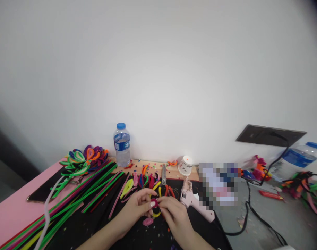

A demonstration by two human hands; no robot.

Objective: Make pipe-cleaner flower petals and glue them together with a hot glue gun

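My left hand (137,206) and my right hand (175,211) meet over the black work mat (137,236). Between their fingertips is a small dark magenta piece of pipe cleaner (154,201), pinched from both sides. Just below my left fingers lies a pink pipe-cleaner petal (148,221). A yellow pipe-cleaner loop (156,214) shows partly behind the fingers. Beyond the hands are a yellow-green loop (126,187), several other coloured loops and a pair of scissors (164,175). Right of my right hand rests a pink glue gun (197,203).
Long pipe cleaners (77,205) spread across the left side, beside finished pipe-cleaner flowers (85,159) and a dark phone (44,191). A water bottle (122,146) and a paper cup (185,165) stand near the wall. A black cable (248,208) trails over the grey table at right.
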